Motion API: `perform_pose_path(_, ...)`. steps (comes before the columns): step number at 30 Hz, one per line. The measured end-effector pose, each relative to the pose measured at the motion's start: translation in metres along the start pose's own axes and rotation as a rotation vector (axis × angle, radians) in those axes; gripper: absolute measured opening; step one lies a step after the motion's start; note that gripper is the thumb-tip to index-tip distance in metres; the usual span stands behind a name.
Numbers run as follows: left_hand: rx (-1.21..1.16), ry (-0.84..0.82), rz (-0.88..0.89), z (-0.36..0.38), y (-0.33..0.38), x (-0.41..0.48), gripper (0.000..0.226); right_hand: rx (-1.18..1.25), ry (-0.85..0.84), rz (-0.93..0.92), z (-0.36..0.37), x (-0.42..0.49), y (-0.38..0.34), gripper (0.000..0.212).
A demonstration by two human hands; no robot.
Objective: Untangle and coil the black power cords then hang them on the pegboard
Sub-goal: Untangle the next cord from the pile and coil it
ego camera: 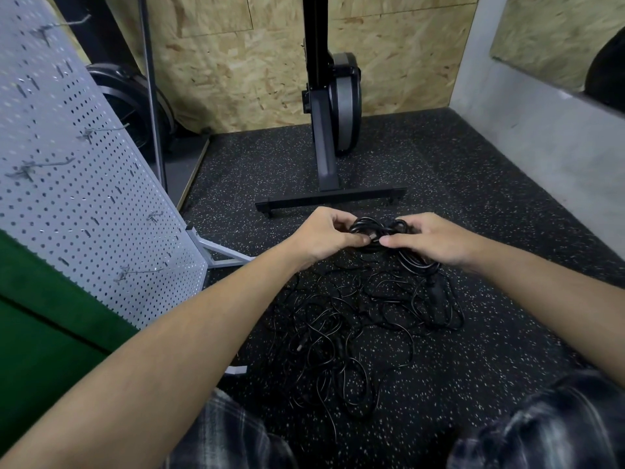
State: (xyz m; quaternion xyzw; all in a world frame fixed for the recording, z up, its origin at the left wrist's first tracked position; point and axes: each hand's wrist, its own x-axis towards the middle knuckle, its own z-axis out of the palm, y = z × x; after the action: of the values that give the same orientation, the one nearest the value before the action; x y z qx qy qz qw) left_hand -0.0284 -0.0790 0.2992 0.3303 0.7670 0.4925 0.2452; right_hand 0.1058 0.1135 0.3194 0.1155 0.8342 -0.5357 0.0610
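Black cord fills the middle of my view: a small coiled bundle is held up between both hands, above the loose tangle of thin black cords spread over the speckled rubber floor. I see the left hand with its fingers curled round the left side of the bundle, thumb pressed against it beside a small pale plug end. The right hand curls over the right side of the same bundle, its thumb tip just beside that plug. From under the right hand several strands hang down and run into the tangle; I cannot tell how many separate cords lie in it. The pegboard, pale grey and perforated, stands at the left on a metal foot, well apart from the bundle, with wire hooks sticking out of its face. Beyond the hands a black exercise machine rises from a T-shaped base on the floor, against a chipboard wall. A green panel sits at the lower left, and plaid shorts show along the bottom edge.
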Motion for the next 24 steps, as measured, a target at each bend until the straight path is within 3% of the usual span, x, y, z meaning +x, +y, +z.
perform_pose_path(4, -0.017, -0.067, 0.011, -0.005, 0.002, -0.003, 0.051, 0.013, -0.041, 0.01, -0.003, -0.001, 0.001, 0.02)
perform_pose_path(9, -0.062, -0.129, 0.032, -0.008, 0.003, -0.003, 0.048, -0.016, 0.041, -0.052, -0.007, 0.0, -0.001, 0.025)
perform_pose_path(14, -0.02, -0.108, 0.044, -0.009, 0.005, -0.004, 0.041, -0.152, 0.076, -0.138, -0.003, -0.001, -0.005, 0.053)
perform_pose_path(18, -0.015, -0.122, 0.044, -0.01, 0.006, -0.004, 0.04, -0.184, 0.112, -0.154, -0.006, 0.0, -0.003, 0.04)
perform_pose_path(24, -0.003, -0.138, 0.049, -0.008, 0.004, -0.008, 0.047, -0.308, 0.068, -0.136, -0.007, 0.002, -0.001, 0.039)
